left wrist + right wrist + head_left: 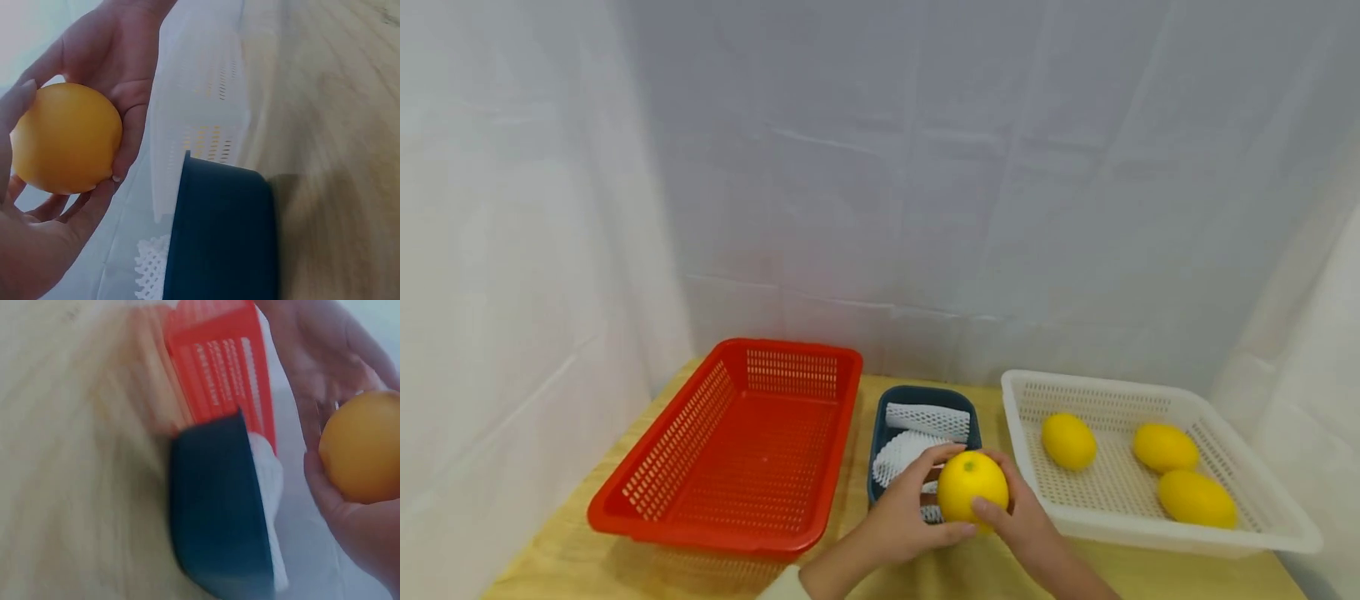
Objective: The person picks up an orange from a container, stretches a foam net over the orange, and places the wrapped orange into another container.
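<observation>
Both hands hold one yellow lemon (968,485) above the dark blue bin, its pale green stem end showing in the head view. My left hand (901,512) curls its fingers and thumb round the left side. On the opposite side my right hand (1026,521) grips it, thumb across the front. In the left wrist view the lemon (67,139) sits between the two palms. Below and behind it, the blue bin (877,433) contains several white foam net sleeves (928,419), partly hidden by the hands.
To the left stands a red plastic basket (760,454) with slotted walls and nothing in it. A white basket (1120,521) on the right holds three lemons (1165,447). All stand on a wooden table (580,542), with white sheeting (865,208) behind and at both sides.
</observation>
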{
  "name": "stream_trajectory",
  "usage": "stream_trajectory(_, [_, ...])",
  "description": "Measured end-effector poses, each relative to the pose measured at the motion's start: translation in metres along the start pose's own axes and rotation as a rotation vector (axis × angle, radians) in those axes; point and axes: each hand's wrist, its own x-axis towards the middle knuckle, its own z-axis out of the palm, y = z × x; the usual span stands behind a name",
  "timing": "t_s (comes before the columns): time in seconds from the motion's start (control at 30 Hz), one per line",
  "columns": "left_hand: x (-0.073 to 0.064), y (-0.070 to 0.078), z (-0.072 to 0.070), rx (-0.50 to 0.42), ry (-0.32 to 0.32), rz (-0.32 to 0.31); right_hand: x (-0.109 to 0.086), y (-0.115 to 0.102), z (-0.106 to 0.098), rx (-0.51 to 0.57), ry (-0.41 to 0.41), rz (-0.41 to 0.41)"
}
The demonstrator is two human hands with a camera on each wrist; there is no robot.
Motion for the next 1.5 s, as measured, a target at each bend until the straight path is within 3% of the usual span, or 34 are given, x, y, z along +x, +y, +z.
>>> stream_trajectory(0.17, [-0.017,-0.01,-0.003,-0.001,0.032,-0.032,-0.003,0.01,0.019,0.044,-0.027,0.026])
stream_trajectory(0.23, [-0.023,-0.013,-0.004,-0.019,0.027,-0.049,-0.005,0.014,0.021,0.024,-0.068,-0.021])
stream_trajectory(0.4, [-0.035,-0.02,-0.005,-0.04,-0.007,-0.058,-0.013,0.016,0.008,-0.096,-0.204,-0.227])
stream_trajectory(0.43, [-0.037,-0.02,-0.005,-0.032,-0.011,-0.058,-0.016,0.014,0.006,-0.123,-0.225,-0.232])
stream_trajectory(0.5, [-0.041,-0.021,-0.006,-0.032,-0.02,-0.079,-0.022,0.011,0.002,-0.174,-0.263,-0.229])
stream_trajectory(0.6, [-0.047,-0.021,-0.01,-0.062,-0.046,-0.129,-0.028,0.008,0.005,-0.222,-0.298,-0.158])
stream_trajectory(0.77, [-0.052,-0.021,-0.013,-0.135,-0.125,-0.226,-0.031,0.017,0.013,-0.267,-0.288,-0.114])
stream_trajectory(0.97, [-0.056,-0.027,-0.011,-0.191,-0.178,-0.292,-0.033,0.026,0.015,-0.206,-0.286,-0.037])
stream_trajectory(1.1, [-0.059,-0.032,-0.012,-0.195,-0.204,-0.302,-0.032,0.032,0.017,-0.187,-0.318,0.001])
stream_trajectory(1.4, [-0.061,-0.048,-0.015,-0.17,-0.247,-0.255,-0.026,0.044,0.02,-0.251,-0.343,-0.041])
stream_trajectory(1.5, [-0.062,-0.053,-0.016,-0.204,-0.257,-0.252,-0.024,0.046,0.021,-0.248,-0.354,-0.036])
